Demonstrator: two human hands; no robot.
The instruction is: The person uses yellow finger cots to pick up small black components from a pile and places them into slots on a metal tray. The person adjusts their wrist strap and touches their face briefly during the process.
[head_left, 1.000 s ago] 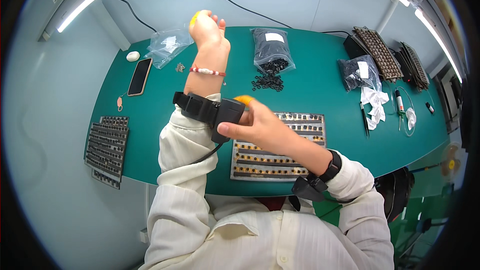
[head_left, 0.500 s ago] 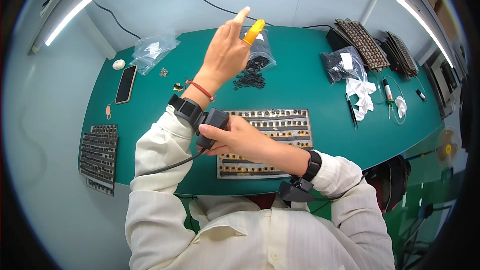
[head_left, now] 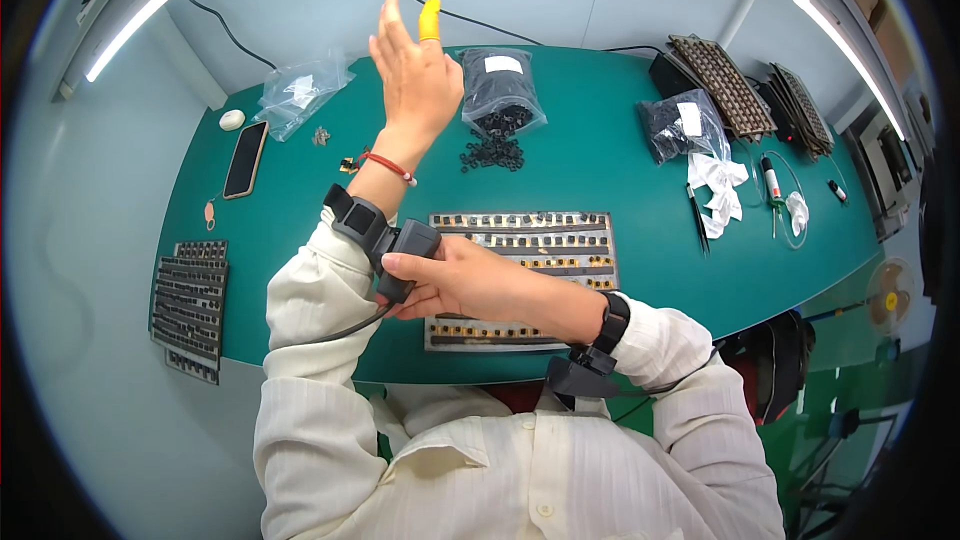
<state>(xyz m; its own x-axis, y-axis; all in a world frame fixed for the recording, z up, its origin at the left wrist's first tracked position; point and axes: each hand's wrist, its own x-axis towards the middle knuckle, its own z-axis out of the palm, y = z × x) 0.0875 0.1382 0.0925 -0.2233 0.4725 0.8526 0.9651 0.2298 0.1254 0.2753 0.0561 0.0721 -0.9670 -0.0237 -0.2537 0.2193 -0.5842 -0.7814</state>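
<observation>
Green table strewn with parts; long tray at the near edge partly filled, rows unfinished by the look of it. Bags of black rings near the far edge. Left hand raised, fingers spread, holding nothing. Right hand pinching the black wrist device on the left forearm, apparently mid-adjustment.

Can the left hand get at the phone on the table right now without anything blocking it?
Probably yes: the left hand is raised and holds nothing, and the bare green table lies between it and the phone. The right hand grips the left wrist device.
</observation>
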